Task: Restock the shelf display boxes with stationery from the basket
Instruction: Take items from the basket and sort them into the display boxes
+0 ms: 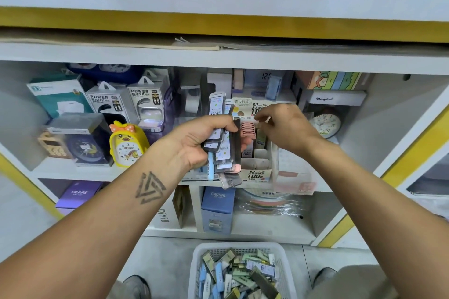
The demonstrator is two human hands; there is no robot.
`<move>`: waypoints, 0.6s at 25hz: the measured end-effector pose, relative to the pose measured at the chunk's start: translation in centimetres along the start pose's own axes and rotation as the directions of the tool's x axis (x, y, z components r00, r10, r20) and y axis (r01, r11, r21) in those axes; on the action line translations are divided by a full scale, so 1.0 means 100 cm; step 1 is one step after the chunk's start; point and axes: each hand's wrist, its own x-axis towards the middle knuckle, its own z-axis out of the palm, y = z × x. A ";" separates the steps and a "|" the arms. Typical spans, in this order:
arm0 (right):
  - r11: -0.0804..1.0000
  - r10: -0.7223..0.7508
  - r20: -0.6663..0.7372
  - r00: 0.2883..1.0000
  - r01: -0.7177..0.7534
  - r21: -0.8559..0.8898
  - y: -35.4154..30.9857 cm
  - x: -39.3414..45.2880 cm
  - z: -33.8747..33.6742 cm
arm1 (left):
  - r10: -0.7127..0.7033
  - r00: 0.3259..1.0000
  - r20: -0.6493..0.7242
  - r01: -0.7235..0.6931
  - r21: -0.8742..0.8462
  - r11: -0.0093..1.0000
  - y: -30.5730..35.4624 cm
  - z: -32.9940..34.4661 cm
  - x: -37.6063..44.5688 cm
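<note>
Between the left fingers (pixel 218 126) sits a fan of grey, white and light blue flat lead cases (pixel 221 153) with coloured dots. Just below the right fingertips (pixel 261 116) stand ribbed pink cases (pixel 248 128) in a white cardboard display box (pixel 258 172). Beneath both hands, a white plastic lattice basket (pixel 239 247).

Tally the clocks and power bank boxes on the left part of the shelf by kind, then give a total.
Power bank boxes: 2
Yellow duck alarm clock: 1
Dark blue clock in a clear box: 1
Total: 4
</note>
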 end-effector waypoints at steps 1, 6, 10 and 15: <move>0.998 0.019 -0.009 1.000 -0.019 -0.055 0.000 -0.001 -0.001 | 0.001 1.000 0.007 -0.001 0.009 1.000 -0.001 0.001 0.000; 0.899 0.028 0.065 0.997 0.004 -0.438 -0.009 -0.003 0.011 | 0.008 1.000 0.014 -0.009 0.038 0.999 -0.003 0.002 -0.001; 0.903 0.020 0.041 0.999 0.000 -0.430 -0.007 0.003 0.012 | 0.006 1.000 0.013 -0.007 0.070 0.997 -0.004 -0.001 0.000; 0.700 0.269 0.205 0.941 -0.338 0.629 -0.035 0.004 -0.004 | 0.008 0.998 -0.058 -0.007 0.022 1.000 -0.002 -0.002 0.003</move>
